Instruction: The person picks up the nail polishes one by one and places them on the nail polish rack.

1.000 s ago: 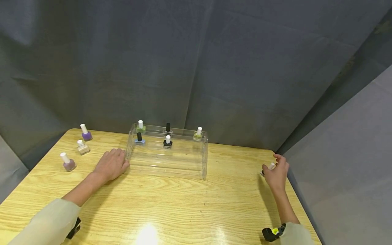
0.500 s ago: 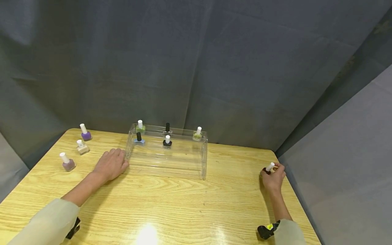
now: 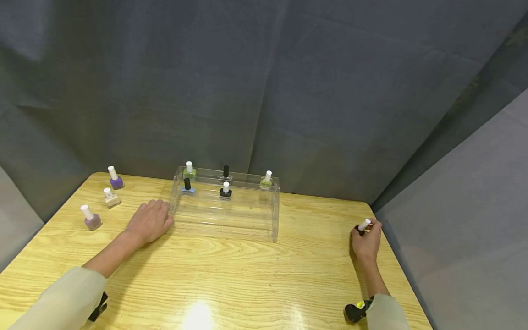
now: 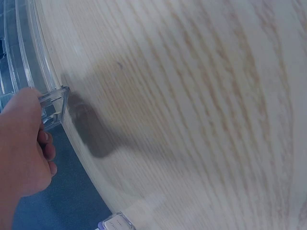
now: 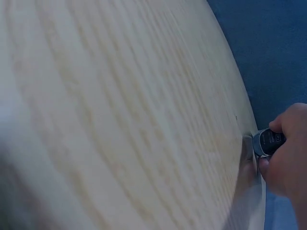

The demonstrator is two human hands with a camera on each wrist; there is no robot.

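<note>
My left hand (image 3: pixel 149 222) grips the left end of a clear acrylic stepped rack (image 3: pixel 224 224); in the left wrist view its fingers (image 4: pixel 47 146) curl at the rack's corner (image 4: pixel 55 108). Several nail polish bottles stand on the upper steps, among them a green one (image 3: pixel 189 174), a light blue one (image 3: pixel 187 190) and a black one with a white cap (image 3: pixel 225 193). Far to the right, my right hand (image 3: pixel 367 243) pinches a dark nail polish bottle (image 5: pixel 269 143) with a white cap (image 3: pixel 365 224). Its base appears to be on the table; fingers partly cover it.
Left of the rack stand a purple nail polish bottle (image 3: pixel 117 182), a cream one (image 3: pixel 112 200) and a mauve one (image 3: pixel 93 222). A dark grey curtain (image 3: pixel 264 91) hangs behind the wooden table (image 3: pixel 255 279), and a grey cloth (image 3: pixel 466 220) borders its right side.
Half a second back, my right hand moved lower around the dark bottle, which became more upright. Since then it has barely moved. The left hand stays at the rack.
</note>
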